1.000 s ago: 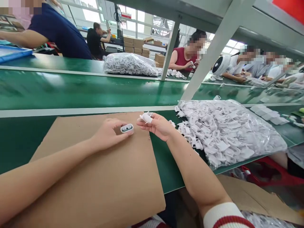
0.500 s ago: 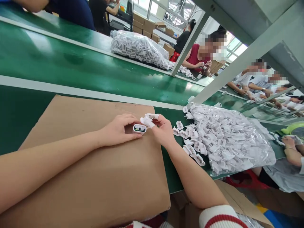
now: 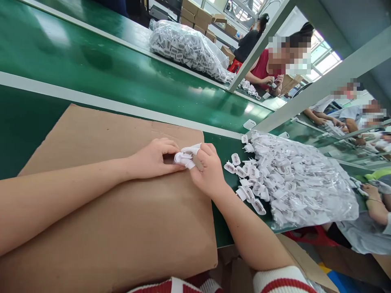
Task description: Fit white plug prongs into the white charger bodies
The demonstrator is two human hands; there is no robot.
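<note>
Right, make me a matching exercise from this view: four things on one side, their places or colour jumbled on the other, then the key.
Things
1. Cardboard sheet
2. Nearer bag
3. Farther bag
4. White pieces

Places or colour
A. Beyond the green strip
B. Between the left hand and right hand
C. Flat and brown
D. Right of the cardboard, this side of the strip

Pairs: 1-C, 2-D, 3-A, 4-B

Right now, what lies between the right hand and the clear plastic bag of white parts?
Loose white plastic parts, on a strip of green tabletop; the head view shows this.
</note>
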